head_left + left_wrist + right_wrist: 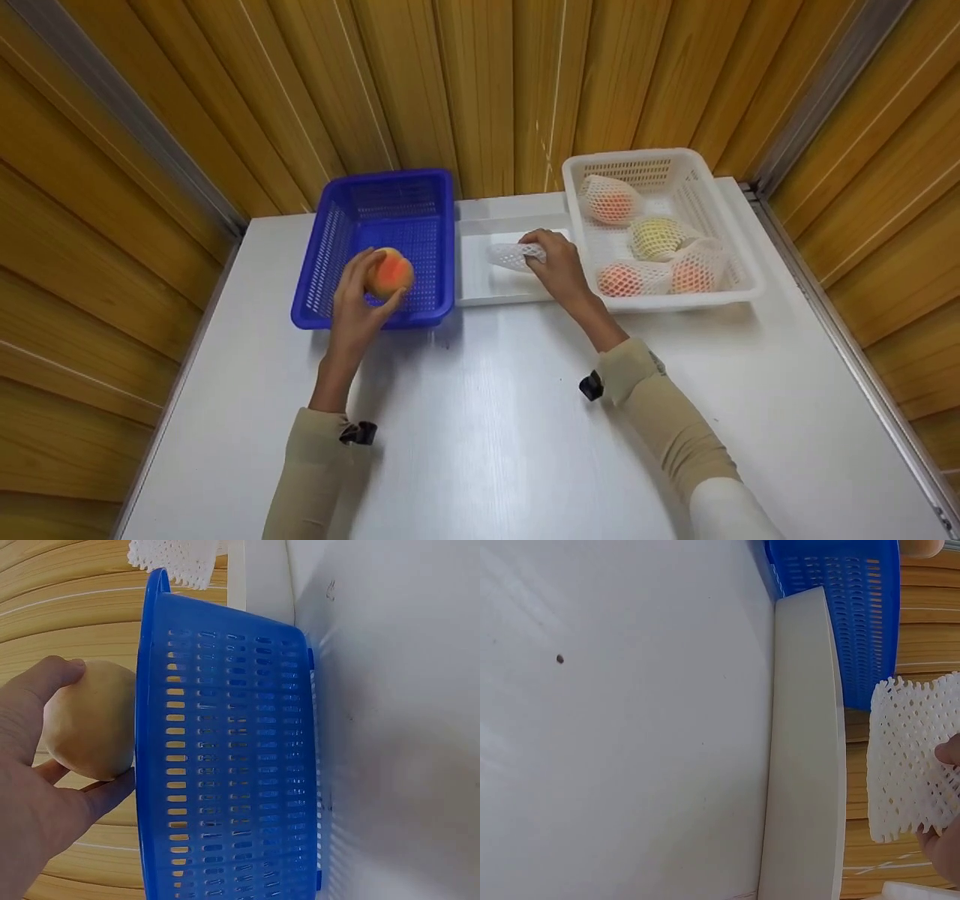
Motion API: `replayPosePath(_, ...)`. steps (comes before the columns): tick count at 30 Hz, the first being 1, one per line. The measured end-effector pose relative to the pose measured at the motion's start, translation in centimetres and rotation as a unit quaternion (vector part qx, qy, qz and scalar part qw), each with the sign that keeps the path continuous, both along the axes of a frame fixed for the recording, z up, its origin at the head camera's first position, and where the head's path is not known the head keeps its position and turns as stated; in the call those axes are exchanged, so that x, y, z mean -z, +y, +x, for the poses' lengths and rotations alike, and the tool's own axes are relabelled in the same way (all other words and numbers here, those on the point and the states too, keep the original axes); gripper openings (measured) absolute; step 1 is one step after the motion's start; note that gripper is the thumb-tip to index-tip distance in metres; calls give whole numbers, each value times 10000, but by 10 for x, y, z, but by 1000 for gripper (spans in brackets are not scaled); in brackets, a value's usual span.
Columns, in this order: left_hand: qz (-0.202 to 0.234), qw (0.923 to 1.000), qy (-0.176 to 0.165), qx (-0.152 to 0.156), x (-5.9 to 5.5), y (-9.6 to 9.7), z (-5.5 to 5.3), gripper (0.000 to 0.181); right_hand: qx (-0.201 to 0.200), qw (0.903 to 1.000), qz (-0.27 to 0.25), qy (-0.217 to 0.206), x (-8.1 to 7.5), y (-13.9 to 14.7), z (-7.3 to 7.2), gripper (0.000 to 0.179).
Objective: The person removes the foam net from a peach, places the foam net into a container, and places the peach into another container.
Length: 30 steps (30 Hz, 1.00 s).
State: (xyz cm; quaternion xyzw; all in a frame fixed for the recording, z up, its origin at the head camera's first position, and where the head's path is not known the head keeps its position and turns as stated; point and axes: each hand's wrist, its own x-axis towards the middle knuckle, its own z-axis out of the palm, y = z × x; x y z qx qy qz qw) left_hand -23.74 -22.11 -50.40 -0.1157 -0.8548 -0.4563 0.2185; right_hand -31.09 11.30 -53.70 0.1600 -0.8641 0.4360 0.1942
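Observation:
A peach (393, 274), orange-yellow with a red blush, is gripped between the fingers and thumb of my left hand (358, 300). That hand holds it over the blue basket (448, 247); in the left wrist view the peach (94, 720) shows above the rim. My right hand (556, 264) pinches a white foam net sleeve (510, 256) over a white tray (472, 301). Flat and with nothing visible inside, the foam net (911, 757) fills the right side of the right wrist view.
At the right, a white basket (739, 262) holds several fruits in foam nets, among them a yellow one (657, 238). The tray lies between both baskets on a white table (480, 420). Wood-patterned walls (480, 90) stand behind and at both sides.

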Motion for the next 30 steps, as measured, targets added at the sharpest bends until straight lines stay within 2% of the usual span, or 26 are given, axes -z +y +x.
replayPosePath(7, -210, 9998, 10, -25, -2, -3, -4, 65, 24, 9998, 28, -196, 1, -3, -3, 26)
replayPosePath(15, -425, 9991, -4, 35, -6, -5, -10, 62, -27, 9998, 169, -37, 2, -5, -7, 29)
replayPosePath(23, -671, 9970, -379, -16, -9, -8, -20, 62, 30, 9996, 263, -30, 2, -5, -14, 27)
replayPosePath(30, -1029, 9940, -356, 141, -10, -14, -31, 62, 276, 9989, 378, 30, 4, -8, -20, 23)
